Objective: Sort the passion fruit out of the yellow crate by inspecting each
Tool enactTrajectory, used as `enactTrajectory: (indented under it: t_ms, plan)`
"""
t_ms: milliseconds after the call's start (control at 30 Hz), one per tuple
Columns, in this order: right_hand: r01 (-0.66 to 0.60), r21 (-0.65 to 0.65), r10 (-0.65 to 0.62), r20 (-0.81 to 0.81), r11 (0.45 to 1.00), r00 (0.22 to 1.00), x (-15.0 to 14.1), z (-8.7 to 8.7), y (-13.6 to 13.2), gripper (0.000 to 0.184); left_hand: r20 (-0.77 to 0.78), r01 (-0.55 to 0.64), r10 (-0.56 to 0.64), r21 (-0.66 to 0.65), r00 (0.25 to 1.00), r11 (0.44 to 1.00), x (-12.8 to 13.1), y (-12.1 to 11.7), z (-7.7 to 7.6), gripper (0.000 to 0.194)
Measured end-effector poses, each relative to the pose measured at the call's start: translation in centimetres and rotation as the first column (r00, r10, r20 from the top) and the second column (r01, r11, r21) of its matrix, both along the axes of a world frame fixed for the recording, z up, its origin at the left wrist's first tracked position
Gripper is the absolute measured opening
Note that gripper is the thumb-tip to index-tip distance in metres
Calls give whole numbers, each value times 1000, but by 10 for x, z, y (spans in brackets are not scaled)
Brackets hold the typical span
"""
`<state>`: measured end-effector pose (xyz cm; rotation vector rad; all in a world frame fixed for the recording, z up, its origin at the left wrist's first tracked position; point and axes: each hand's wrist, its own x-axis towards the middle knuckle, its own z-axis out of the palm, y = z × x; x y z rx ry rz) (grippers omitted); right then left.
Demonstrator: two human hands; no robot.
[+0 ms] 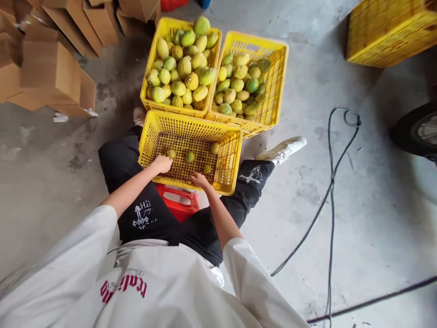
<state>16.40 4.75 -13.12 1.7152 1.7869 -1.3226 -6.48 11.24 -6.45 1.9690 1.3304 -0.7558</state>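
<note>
A yellow plastic crate (225, 136) sits between my legs with several green-yellow lemons on its bottom. My left hand (162, 163) reaches into its left side with fingers curled, right beside one lemon (171, 154); whether it grips anything is hidden. My right hand (199, 180) rests on the near edge of the crate, fingers bent down inside. More lemons (190, 156) lie loose between and beyond the hands.
Two fuller yellow crates of lemons (180, 64) (276, 82) stand just beyond. A red stool (179, 202) is under me. Cardboard boxes (51, 68) pile at left. A black cable (332, 182) runs over the concrete floor at right, near a tyre (418, 130) and another yellow crate (385, 32).
</note>
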Motion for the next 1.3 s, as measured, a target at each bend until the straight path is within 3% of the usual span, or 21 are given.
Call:
enactTrajectory:
  t_ms: [200,300,400,500,600,700,800,900,1000,1033,1067,1133,1200,1267,1300]
  plan:
    - [-85,-132,92,45,988,995,11,-40,16,23,-67,42,-53,-156,996,987,3,23,-49,50]
    - [-109,-152,121,66,982,990,18,-57,28,23,-83,45,-59,-165,995,985,6,37,-73,57]
    - [-89,-89,96,79,992,992,19,-69,44,48,-93,45,-55,-106,994,993,9,49,-95,71]
    - [-116,57,112,65,992,992,13,-84,64,69,-103,22,-27,-55,994,998,15,57,-119,81]
    - [-312,268,328,-17,912,945,3,-106,81,72,-108,-44,35,-83,994,996,22,61,-144,81]
    - [-410,292,445,-62,864,893,-7,-128,92,66,-101,-100,87,-134,991,986,25,60,-166,70]
    - [-381,225,396,-27,897,918,-14,-139,97,60,-79,-153,144,-138,986,978,22,57,-178,63]
    - [-287,130,291,-9,949,957,-12,-135,98,55,-92,-272,259,-172,961,947,17,54,-176,65]
    - [-34,-68,30,-56,997,998,-3,-122,88,72,-117,-416,400,-239,909,877,12,53,-163,71]
    - [121,-163,-137,-85,979,987,0,-116,81,76,-118,-459,444,-261,888,849,10,52,-158,73]
    - [288,-263,-325,-108,921,939,2,-110,74,77,-111,-495,484,-282,868,822,8,51,-151,73]
    - [564,-443,-670,-123,697,732,4,-98,58,69,-72,-555,564,-321,822,767,7,47,-138,69]
    - [652,-525,-810,-137,547,570,1,-85,45,51,-16,-594,627,-340,779,729,7,43,-124,64]
    - [678,-554,-862,-167,483,478,-4,-72,37,40,37,-646,696,-339,717,684,10,37,-111,59]
    - [690,-567,-885,-179,450,430,-6,-65,35,39,57,-694,754,-350,654,629,12,35,-103,55]
